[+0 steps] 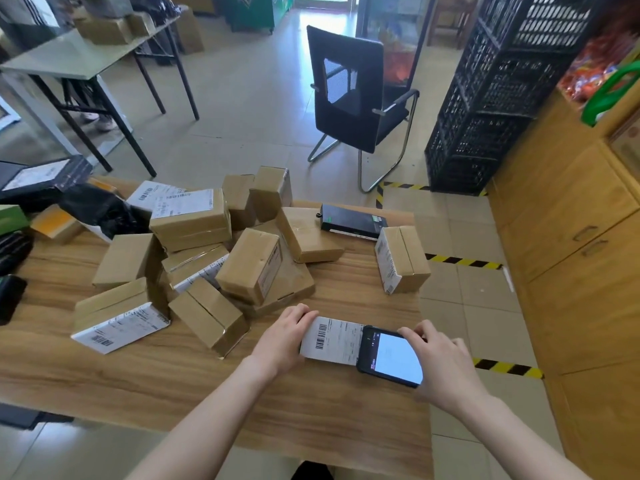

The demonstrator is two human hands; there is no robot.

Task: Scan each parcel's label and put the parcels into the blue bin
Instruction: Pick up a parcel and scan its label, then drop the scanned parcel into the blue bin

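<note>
On table [104, 375]: left grip [284, 332] holds barcode-labelled parcel [332, 337]; right grip [440, 362] holds lit scanner [394, 362].

Left hand [284, 336], right hand [441, 362] curled (gripping).

The desk [346, 403] under the left hand [282, 336] is matt wood-grain laminate. Beyond it lie taped brown cardboard parcels [194, 220] with white paper labels. The scanner [389, 358] in the right hand [441, 362] has a glossy screen.
</note>
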